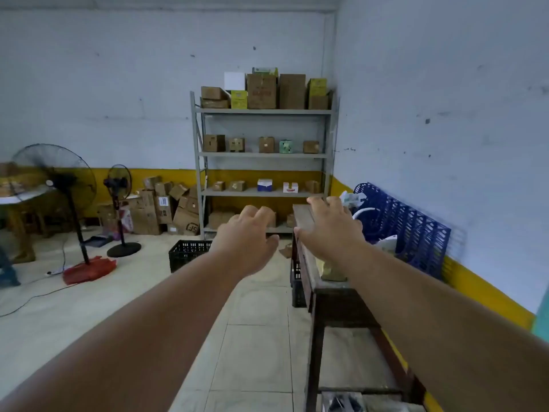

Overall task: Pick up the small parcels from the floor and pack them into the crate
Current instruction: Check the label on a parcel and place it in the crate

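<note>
A: Toward the middle of the frame, on the tiled floor (pixel 255 331), sits the black crate (pixel 187 254), partly hidden behind the left forearm. Slatted plastic walls, open top. Contents cannot be seen from this angle.

B: And the parcels?

A: One small brown parcel (pixel 285 250) lies flat on the floor just right of centre, between the crate and the dark wooden bench (pixel 315 281). A heap of cardboard boxes (pixel 166 208) stands at mid-left against the yellow wall band, beside the grey shelf unit (pixel 264 154). Blur is too strong to read the labels.

B: Hands?

A: Left hand (pixel 248 236) reaches out in front, fingers loosely bent, holding nothing. Right hand (pixel 329 226) likewise empty, fingers spread and slightly bent, in front of the far end of the bench; contact with it cannot be confirmed.

B: Handling estimate?

A: Judgement only: the flat parcel looks like thin card or a padded mailer, so light, somewhat flexible, matte and not slippery. Best taken by pinching one long edge, thumb on top, fingers slid beneath. The boxes in the heap look stiff but dented, probably light to moderate; take them across two opposite faces, one hand each.

B: Fragility?

A: Unknown. Set them down, do not drop.
</note>
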Motion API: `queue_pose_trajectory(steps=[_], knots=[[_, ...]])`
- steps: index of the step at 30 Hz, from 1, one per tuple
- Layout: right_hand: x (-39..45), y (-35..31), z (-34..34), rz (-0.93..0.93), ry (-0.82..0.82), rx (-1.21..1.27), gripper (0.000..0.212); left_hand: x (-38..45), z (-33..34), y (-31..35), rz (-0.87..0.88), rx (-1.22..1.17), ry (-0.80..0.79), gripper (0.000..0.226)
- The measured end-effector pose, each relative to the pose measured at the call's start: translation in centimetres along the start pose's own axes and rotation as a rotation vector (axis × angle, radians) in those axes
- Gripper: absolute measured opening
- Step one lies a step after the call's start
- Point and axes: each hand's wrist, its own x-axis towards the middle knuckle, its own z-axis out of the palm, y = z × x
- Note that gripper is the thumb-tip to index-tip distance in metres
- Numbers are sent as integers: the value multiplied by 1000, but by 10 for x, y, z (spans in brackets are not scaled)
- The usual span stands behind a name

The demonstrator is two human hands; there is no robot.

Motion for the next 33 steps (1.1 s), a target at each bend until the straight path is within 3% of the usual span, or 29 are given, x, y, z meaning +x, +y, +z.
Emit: queue_pose_trajectory(steps=[11,17,25,33], knots=[[151,21,132,155,-3,1,66,155,121,-94,39,-59,-118,57],[227,52,179,230,-29,-68,59,247,186,-118,26,-227,-174,52],[297,165,254,379,-125,-19,50,322,331,-94,-39,-392,-378,51],[353,306,366,558,-329,40,69,387,481,-62,-354,-620,-675,54]])
